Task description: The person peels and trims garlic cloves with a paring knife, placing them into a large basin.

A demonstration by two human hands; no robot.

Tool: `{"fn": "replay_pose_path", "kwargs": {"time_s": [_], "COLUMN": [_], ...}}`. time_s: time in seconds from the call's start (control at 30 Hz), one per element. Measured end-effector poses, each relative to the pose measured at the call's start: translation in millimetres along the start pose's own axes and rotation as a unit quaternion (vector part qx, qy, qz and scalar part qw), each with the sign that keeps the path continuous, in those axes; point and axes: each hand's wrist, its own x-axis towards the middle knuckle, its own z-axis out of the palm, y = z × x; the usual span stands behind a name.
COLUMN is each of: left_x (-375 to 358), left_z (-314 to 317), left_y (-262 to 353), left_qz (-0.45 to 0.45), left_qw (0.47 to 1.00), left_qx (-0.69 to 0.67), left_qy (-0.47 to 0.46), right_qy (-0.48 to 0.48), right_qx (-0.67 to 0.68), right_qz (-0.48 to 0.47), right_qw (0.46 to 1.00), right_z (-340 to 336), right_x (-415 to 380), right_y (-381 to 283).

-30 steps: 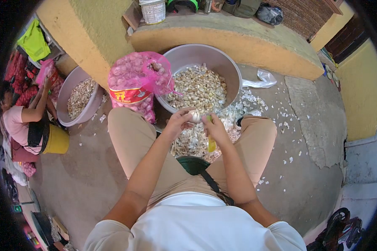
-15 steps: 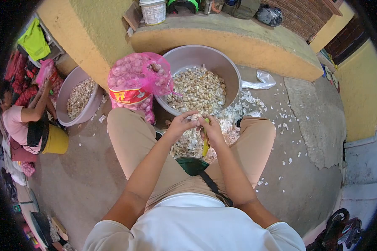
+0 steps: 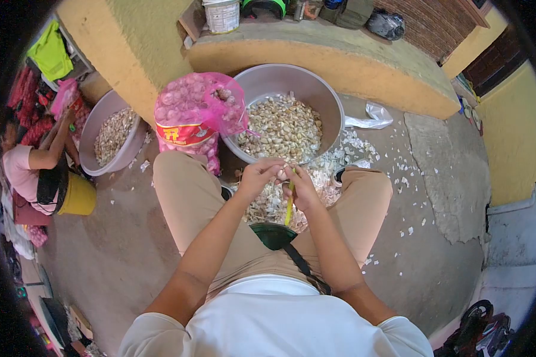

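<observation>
Between my knees, my left hand (image 3: 260, 177) and my right hand (image 3: 301, 187) meet near the basin's front rim. My left fingers pinch a small pale garlic piece (image 3: 283, 172). A yellow-handled tool (image 3: 289, 208) is gripped in my right hand and points down; its tip is hidden by the fingers. Beyond my hands stands a large grey basin (image 3: 333, 107) holding many garlic cloves (image 3: 286, 128). Left of it is a pink mesh bag (image 3: 187, 104) of garlic bulbs. Papery peelings (image 3: 262, 205) lie below my hands.
At the left, a person in a pink shirt (image 3: 24, 163) sits by a yellow bucket (image 3: 78, 194) and a second basin (image 3: 92, 143) of garlic. A raised ledge (image 3: 339, 59) runs behind the large basin. A plastic bag (image 3: 375, 116) lies on the floor at its right.
My left hand has shifted slightly, its fingers now closer to my right hand. The yellow tool hangs a little more to the left. The other person's arms have moved.
</observation>
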Motion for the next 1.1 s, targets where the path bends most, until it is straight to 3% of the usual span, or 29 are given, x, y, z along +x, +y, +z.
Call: {"fn": "replay_pose_path", "kwargs": {"time_s": [0.03, 0.13, 0.23, 0.43, 0.53, 0.63, 0.83, 0.93, 1.1], "left_x": [0, 0, 2, 1, 3, 2, -7, -4, -1], "left_z": [0, -2, -8, -10, -8, -3, 6, 5, 4], "left_y": [1, 15, 3, -1, -5, -2, 17, -1, -13], "left_qz": [0.03, -0.023, 0.043, -0.008, -0.049, 0.001, -0.039, 0.017, -0.033], "left_qw": [0.999, 0.985, 0.967, 0.942, 0.976, 0.977, 0.941, 0.974, 0.986], "left_qx": [0.026, 0.143, 0.237, 0.332, 0.207, 0.207, 0.333, 0.224, 0.161], "left_qy": [0.02, 0.089, 0.077, 0.036, 0.053, 0.058, -0.034, -0.006, 0.017], "right_qy": [-0.002, 0.039, 0.036, -0.003, 0.015, 0.028, 0.038, 0.026, 0.007], "right_qx": [0.002, 0.017, 0.036, 0.09, 0.078, 0.062, 0.056, 0.068, 0.089], "right_qz": [-0.004, -0.002, -0.006, -0.023, -0.024, -0.025, -0.019, -0.006, -0.004], "right_qw": [1.0, 0.999, 0.999, 0.996, 0.997, 0.997, 0.998, 0.997, 0.996], "right_z": [0, 1, 2, -7, -8, -6, -2, -5, -6], "right_x": [1, 1, -1, 1, 1, 2, 2, 3, 4], "right_y": [1, 1, -2, -5, -3, -2, 9, 8, 8]}}
